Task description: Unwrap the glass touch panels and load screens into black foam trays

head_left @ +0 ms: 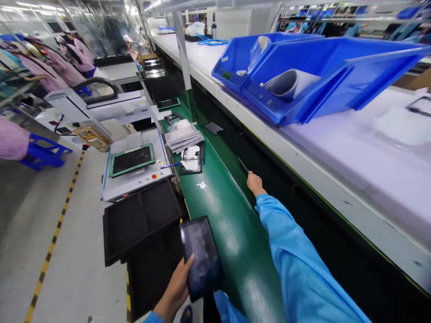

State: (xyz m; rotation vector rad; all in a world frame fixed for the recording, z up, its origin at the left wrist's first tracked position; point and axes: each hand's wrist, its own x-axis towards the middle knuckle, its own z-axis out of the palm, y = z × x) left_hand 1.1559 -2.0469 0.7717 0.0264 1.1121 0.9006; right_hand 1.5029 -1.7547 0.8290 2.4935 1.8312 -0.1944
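Observation:
My left hand (175,289) holds a dark, glossy tablet-like panel (201,255) by its lower left edge, over the near edge of the green conveyor belt (232,224). My right hand (255,183), in a light blue sleeve, reaches out to the belt's far edge and grips a thin dark flat piece (243,165) that sticks out past the fingers. Its fingers are curled closed. A small pile of shiny bits (202,184) lies on the belt ahead of both hands.
Black foam trays (141,220) sit left of the belt, beside a white fixture holding a green-framed panel (132,159). Stacked sheets (183,136) and dark frames (191,160) lie farther up the belt. Blue bins (303,76) rest on the white shelf at right. People in pink stand at far left.

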